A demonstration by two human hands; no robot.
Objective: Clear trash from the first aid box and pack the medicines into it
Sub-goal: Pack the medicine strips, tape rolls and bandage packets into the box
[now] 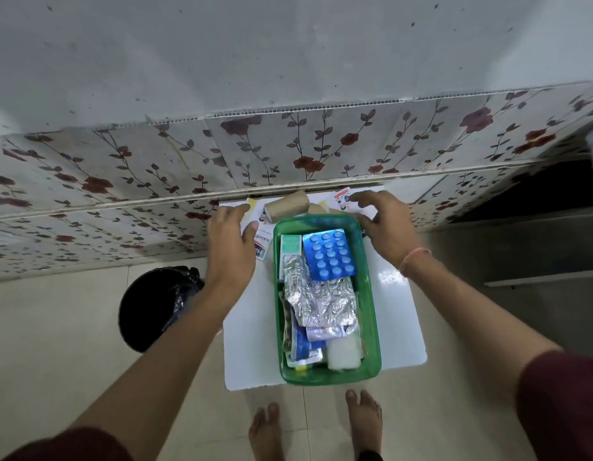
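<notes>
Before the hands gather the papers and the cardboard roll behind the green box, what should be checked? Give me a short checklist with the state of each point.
1. Both hands free: left hand and right hand are open and hold nothing. Ok.
2. Trash within reach: cardboard roll and printed papers lie at the fingertips, behind the green box. Ok.
3. Bin ready: black-lined bin stands open on the floor, left of the white table. Ok.
4. Medicines packed: blue blister pack and silver strips are in the box. Ok.
5. Trash under the medicines: hidden. Cannot tell.
</notes>
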